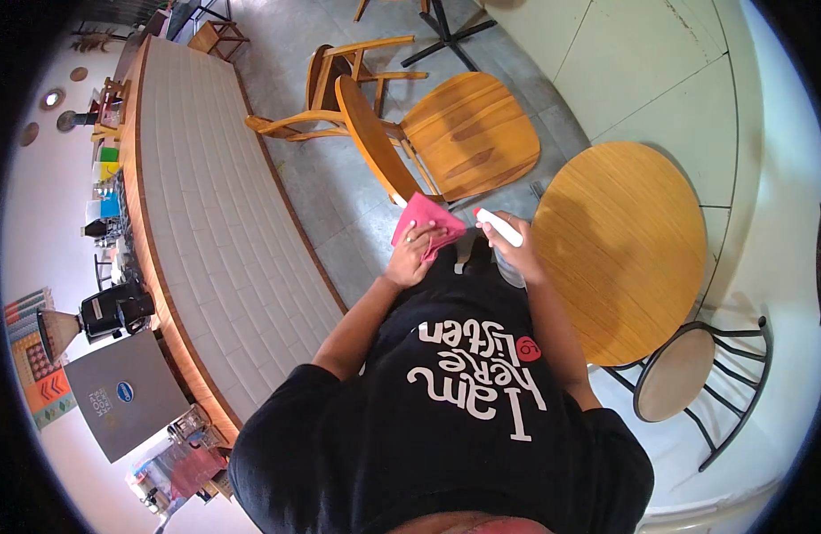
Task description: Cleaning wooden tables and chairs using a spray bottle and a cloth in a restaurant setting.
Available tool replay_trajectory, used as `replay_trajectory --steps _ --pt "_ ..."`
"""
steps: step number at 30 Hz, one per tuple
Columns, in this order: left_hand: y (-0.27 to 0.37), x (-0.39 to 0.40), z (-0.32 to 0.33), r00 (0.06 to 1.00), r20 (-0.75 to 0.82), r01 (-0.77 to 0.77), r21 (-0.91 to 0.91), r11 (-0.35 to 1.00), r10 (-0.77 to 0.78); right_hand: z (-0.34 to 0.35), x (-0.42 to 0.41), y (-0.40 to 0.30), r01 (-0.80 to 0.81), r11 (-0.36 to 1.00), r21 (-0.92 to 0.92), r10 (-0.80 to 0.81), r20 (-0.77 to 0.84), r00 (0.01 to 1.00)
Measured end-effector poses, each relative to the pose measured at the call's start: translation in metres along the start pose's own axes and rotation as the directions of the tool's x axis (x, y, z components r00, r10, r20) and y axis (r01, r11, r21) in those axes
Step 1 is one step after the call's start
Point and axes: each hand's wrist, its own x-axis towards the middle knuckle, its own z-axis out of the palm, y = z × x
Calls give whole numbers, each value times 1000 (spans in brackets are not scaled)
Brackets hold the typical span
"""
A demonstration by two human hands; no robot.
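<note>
My left hand (414, 253) holds a folded pink cloth (410, 213), its fingers spread over the fabric. Behind the cloth is the near end of the curved backrest (370, 143) of a wooden chair; whether the two touch, I cannot tell. In my right hand (514, 243) is a spray bottle with a white trigger head (500, 227) and a red nozzle. Its clear body (510, 272) hangs below the hand, partly hidden by my forearm. The nozzle points left, toward the cloth. The chair's wooden seat (474, 133) lies beyond both hands.
A round wooden table (627, 253) stands close on my right, with a black metal chair (677, 374) beside it. To my left runs a counter with a white-tiled front (217, 200), bearing a coffee grinder (110, 310). Another wooden chair (327, 80) and a black table base (444, 33) stand ahead.
</note>
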Motion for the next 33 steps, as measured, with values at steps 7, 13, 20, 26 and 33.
replay_trajectory --steps 7,13,20,26,33 --pt "-17 -83 3 570 -114 436 -798 417 -814 11 41 26 -116 989 -95 126 102 987" --pt "-13 -81 -24 189 -267 -10 -963 270 -945 22 61 30 -87 983 -164 120 201 972" --pt "-19 -44 -46 162 -393 -134 -917 375 -905 27 68 22 130 947 -295 -57 245 968" --pt "-70 25 -70 326 -482 240 -790 564 -813 14 64 12 -52 980 -190 87 179 980" --pt "-110 148 -51 617 593 88 602 793 -518 15 49 3 84 987 -136 -70 103 992"
